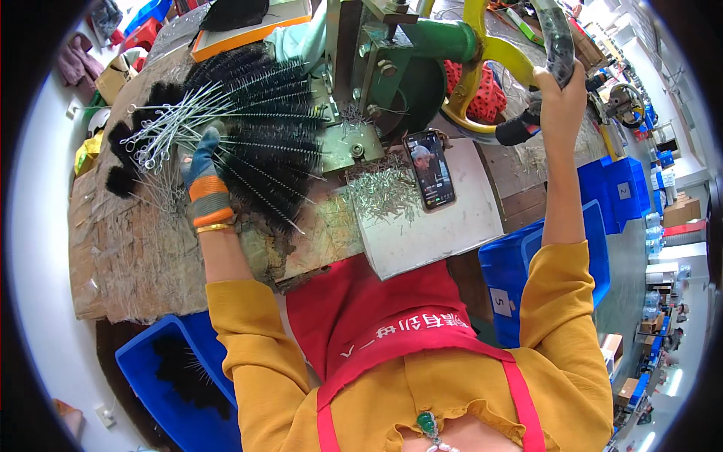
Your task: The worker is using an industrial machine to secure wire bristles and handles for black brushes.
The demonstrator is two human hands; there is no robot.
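My left hand [202,162], in a blue-grey and orange work glove, is at the wire ends of a fanned pile of black-bristled tube brushes [275,113]. Its fingers close round some of the twisted stems; the fingertips are partly hidden. Many stems end in small wire loops. My bare right hand [562,94] grips the dark, wrapped rim of a yellow handwheel [471,83]. That wheel joins a green machine press [380,71] beyond the brushes. At the foot of the press lies a heap of short metal wire clippings [382,190].
A phone [430,169] with a lit screen lies on a white board [429,245] beside the clippings. Blue bins flank me; the left bin [162,377] holds more black brushes. An orange-edged box [290,24] stands at the back. Behind the wheel is a red spotted item [482,94].
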